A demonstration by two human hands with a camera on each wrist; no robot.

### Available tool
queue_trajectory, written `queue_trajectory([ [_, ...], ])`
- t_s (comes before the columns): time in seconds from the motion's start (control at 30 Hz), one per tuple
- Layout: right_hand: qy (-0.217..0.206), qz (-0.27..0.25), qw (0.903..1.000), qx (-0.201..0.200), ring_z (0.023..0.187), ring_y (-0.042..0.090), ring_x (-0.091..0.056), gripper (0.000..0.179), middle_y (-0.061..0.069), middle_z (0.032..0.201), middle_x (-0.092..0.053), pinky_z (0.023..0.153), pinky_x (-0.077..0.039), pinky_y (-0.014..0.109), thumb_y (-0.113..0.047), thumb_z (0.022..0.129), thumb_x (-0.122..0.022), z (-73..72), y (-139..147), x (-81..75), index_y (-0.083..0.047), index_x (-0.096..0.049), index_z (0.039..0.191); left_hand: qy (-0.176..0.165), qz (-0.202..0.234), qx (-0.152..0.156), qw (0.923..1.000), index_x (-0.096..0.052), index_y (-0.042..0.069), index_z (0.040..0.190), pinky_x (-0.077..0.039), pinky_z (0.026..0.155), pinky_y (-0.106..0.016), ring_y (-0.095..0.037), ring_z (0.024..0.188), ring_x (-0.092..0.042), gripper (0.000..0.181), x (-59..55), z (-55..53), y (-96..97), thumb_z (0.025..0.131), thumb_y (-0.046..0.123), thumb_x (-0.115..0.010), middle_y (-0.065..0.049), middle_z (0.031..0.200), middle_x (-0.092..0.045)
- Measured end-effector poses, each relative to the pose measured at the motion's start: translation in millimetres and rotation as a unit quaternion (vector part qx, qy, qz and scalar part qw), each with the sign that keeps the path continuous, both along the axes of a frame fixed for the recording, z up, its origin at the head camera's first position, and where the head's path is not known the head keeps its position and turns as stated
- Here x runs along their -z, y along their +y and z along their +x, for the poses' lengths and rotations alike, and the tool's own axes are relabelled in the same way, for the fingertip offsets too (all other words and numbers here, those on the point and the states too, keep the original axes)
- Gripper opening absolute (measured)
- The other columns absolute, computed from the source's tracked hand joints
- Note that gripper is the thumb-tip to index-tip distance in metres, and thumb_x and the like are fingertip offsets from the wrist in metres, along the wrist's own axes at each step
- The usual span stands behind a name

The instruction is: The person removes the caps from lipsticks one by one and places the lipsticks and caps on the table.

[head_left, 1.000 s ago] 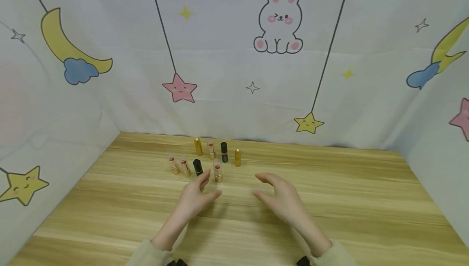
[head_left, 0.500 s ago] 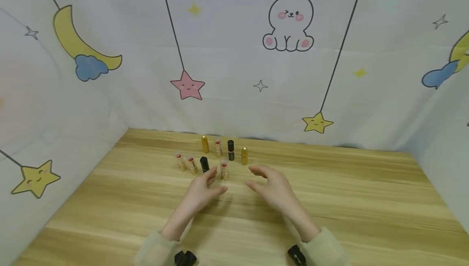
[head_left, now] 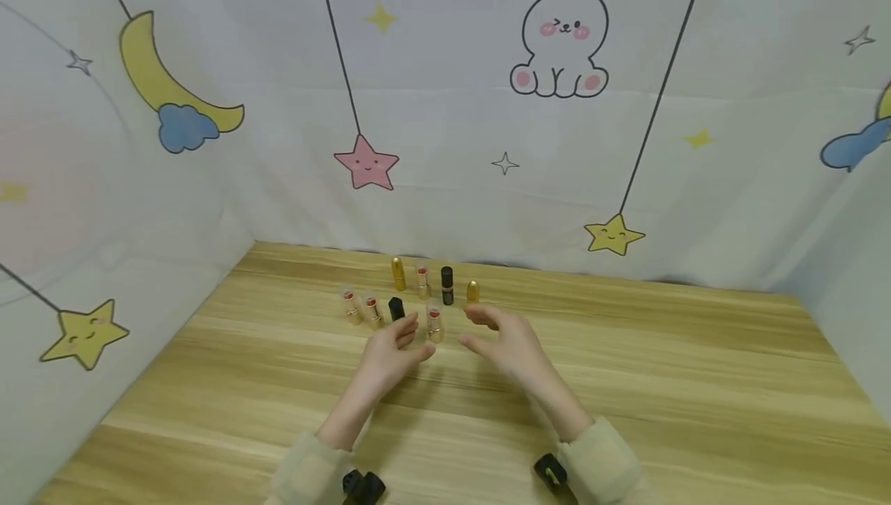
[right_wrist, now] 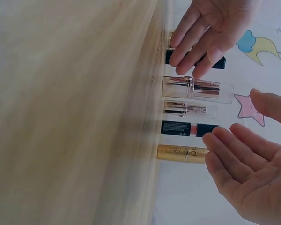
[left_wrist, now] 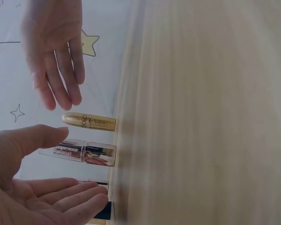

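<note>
Two loose rows of lipsticks stand upright on the wooden table. My left hand (head_left: 390,352), fingers relaxed and thumb apart, is just in front of a black lipstick (head_left: 396,308) and hides its lower part. Right of that hand stands a clear-capped lipstick (head_left: 435,325) with a gold base. My right hand (head_left: 506,341) hovers with spread fingers before a gold lipstick (head_left: 473,290), covering its base in the head view. Both palms face each other, and neither holds anything. A black-and-pink lipstick (right_wrist: 189,129) shows beyond the right fingertips in the right wrist view.
Farther left stand two clear-capped lipsticks, the outer (head_left: 352,308) and the inner (head_left: 373,312). Behind them are another gold lipstick (head_left: 398,274) and a clear-capped one (head_left: 423,282). A printed white cloth (head_left: 459,211) hangs along the table's back edge.
Both hands have moved forward, closer to the lipsticks, and the right hand has come nearer the left. The head view has shifted slightly. The lipsticks stay in place.
</note>
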State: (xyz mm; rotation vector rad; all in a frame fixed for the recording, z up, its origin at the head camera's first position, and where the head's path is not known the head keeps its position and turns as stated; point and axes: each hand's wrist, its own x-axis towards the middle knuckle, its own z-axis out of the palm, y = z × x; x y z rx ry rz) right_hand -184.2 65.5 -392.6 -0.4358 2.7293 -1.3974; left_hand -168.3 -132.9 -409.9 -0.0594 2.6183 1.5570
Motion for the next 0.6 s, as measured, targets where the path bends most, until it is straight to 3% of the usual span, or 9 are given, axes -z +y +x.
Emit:
queue_trajectory([
  [0.33, -0.001, -0.025, 0.9996, -0.015, 0.122, 0.032, -0.057, 0.046, 0.009, 0.129, -0.064, 0.104, -0.044, 0.049, -0.023, 0.087, -0.07, -14.2, -17, 1.0, -0.01, -0.059, 0.129, 0.005, 0.027, 0.011, 0.9996, -0.044, -0.004, 0.139, -0.046, 0.102, -0.047, -0.04, 0.127, -0.052, 0.061, 6.1, -8.2, 3.0, 0.086, 0.013, -0.069, -0.026, 0.138, -0.051],
  [0.6, 0.002, -0.03, 0.9994, -0.015, 0.12, 0.03, -0.058, 0.044, 0.009, 0.126, -0.065, 0.104, -0.045, 0.046, -0.022, 0.087, -0.071, -21.9, -27, 0.8, -0.009, -0.06, 0.127, 0.027, 0.032, 0.015, 0.999, -0.048, -0.007, 0.135, -0.05, 0.098, -0.043, -0.04, 0.122, -0.057, 0.055, 10.3, -15.9, 7.8, 0.086, 0.009, -0.069, -0.028, 0.133, -0.054],
])
